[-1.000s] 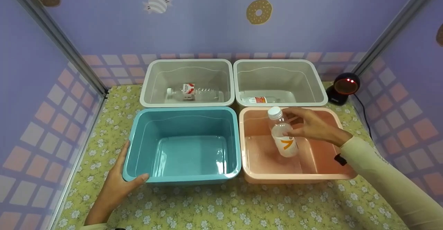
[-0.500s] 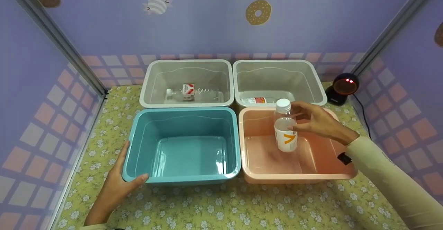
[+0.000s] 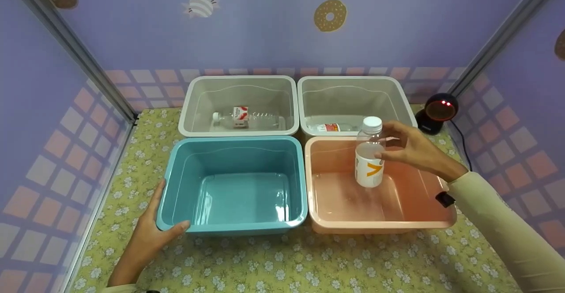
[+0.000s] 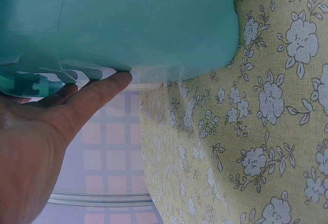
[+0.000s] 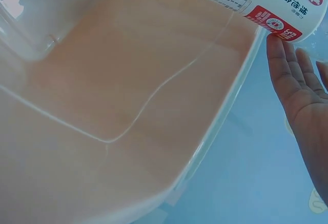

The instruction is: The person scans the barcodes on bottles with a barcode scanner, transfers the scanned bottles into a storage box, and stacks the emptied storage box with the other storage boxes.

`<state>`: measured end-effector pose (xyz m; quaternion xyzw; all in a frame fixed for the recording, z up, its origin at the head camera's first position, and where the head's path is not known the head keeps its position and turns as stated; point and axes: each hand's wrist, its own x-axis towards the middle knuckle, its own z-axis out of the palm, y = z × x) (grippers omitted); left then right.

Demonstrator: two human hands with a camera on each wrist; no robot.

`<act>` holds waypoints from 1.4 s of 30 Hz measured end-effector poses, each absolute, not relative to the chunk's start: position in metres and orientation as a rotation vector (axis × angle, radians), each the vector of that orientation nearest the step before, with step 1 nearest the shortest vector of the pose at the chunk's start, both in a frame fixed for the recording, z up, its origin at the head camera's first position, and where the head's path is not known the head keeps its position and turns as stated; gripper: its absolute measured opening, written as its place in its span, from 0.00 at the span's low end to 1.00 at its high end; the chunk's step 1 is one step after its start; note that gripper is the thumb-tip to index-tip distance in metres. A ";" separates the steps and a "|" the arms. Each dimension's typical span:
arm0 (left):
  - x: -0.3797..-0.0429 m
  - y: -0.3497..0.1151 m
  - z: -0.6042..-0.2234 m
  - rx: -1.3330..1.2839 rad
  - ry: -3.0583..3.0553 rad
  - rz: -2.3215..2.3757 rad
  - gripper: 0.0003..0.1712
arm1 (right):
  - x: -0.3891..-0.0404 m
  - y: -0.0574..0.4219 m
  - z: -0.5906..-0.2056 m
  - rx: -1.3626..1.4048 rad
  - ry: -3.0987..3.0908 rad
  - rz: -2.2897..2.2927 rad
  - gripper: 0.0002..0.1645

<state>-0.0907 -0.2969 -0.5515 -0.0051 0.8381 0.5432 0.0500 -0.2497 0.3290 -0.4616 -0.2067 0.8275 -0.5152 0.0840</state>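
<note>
My right hand [image 3: 417, 152] grips a clear plastic bottle [image 3: 370, 169] with a white cap and a white label bearing an orange mark. It holds the bottle upright over the peach basin [image 3: 379, 225], with the bottle's base below the level of the back rim. In the right wrist view, the bottle's label [image 5: 287, 3] shows at the upper right, against the fingers. My left hand [image 3: 145, 235] rests on the front left corner of the teal basin [image 3: 238, 228]. Its thumb lies at the front rim, and its straight fingers [image 4: 110, 86] touch the outer side wall.
Two grey basins stand behind; the left one [image 3: 238, 79] holds a clear bottle [image 3: 260, 120] with a red and white label, the right one [image 3: 353, 80] another bottle [image 3: 332, 127]. A black scanner [image 3: 437, 112] with red lights stands at the back right. Flowered cloth [image 3: 247, 266] covers the table.
My right hand has raised the bottle and moved it to the right, and the bottle has gone from tilted to nearly upright. My left hand has stayed on the teal basin.
</note>
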 end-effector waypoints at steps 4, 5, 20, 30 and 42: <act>-0.091 -0.297 -0.551 -0.025 2.555 1.651 0.66 | -0.250 0.331 -0.459 -0.633 2.487 -1.544 0.38; -0.091 -0.296 -0.551 -0.026 2.555 1.652 0.67 | -0.250 0.331 -0.458 -0.641 2.486 -1.552 0.38; -0.091 -0.296 -0.552 0.004 2.543 1.694 0.66 | -0.251 0.347 -0.447 -0.712 2.503 -1.724 0.39; -0.090 -0.296 -0.554 -0.014 2.557 1.687 0.67 | -0.251 0.360 -0.440 -0.694 2.519 -1.816 0.38; -0.090 -0.296 -0.552 -0.021 2.551 1.684 0.66 | -0.250 0.375 -0.431 -0.653 2.598 -1.884 0.38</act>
